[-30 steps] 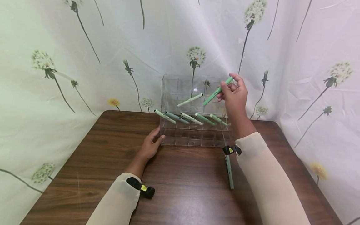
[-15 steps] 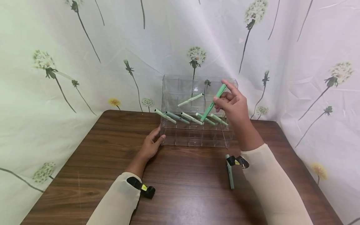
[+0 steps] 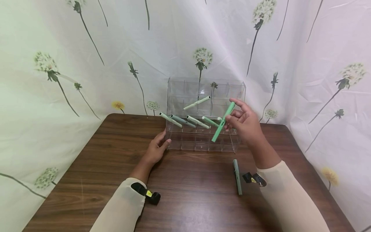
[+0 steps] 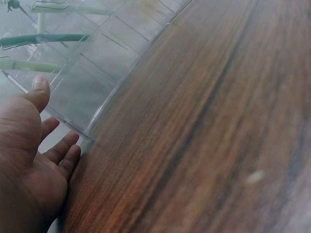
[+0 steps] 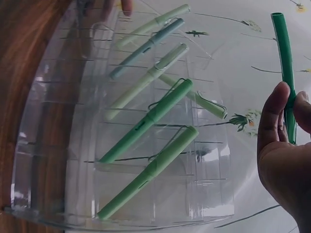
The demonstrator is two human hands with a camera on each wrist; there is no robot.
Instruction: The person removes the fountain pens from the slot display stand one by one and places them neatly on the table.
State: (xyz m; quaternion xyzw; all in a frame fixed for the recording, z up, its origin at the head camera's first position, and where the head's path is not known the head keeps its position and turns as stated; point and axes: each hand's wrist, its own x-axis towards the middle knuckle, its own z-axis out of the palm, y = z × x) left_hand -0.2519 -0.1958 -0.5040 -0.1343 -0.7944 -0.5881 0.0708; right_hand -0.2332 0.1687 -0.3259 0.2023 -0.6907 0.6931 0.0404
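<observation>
My right hand point(image 3: 247, 125) pinches a bright green pen point(image 3: 218, 132) between thumb and fingers, tilted in front of the right part of a clear tiered display stand point(image 3: 200, 147). The same pen point(image 5: 284, 53) points upward in the right wrist view. My left hand point(image 3: 155, 149) is at the stand's lower left side, fingers fairly straight; in the left wrist view its fingertips point(image 4: 72, 141) are right at the stand's edge. Several pens lean in a row on the middle tier, among them a blue-grey pen point(image 3: 183, 121). A pale green pen point(image 3: 197, 102) slants the other way one tier higher.
A grey-green pen point(image 3: 237, 177) lies on the brown wooden table point(image 3: 185, 196), in front of the stand's right end. Behind the table hangs a white sheet point(image 3: 162, 42) printed with dandelions. Each wrist wears a black camera strap.
My right hand has come down and toward me with the bright green pen, which now tilts more steeply and overlaps the rightmost pen. The left hand has stayed in place.
</observation>
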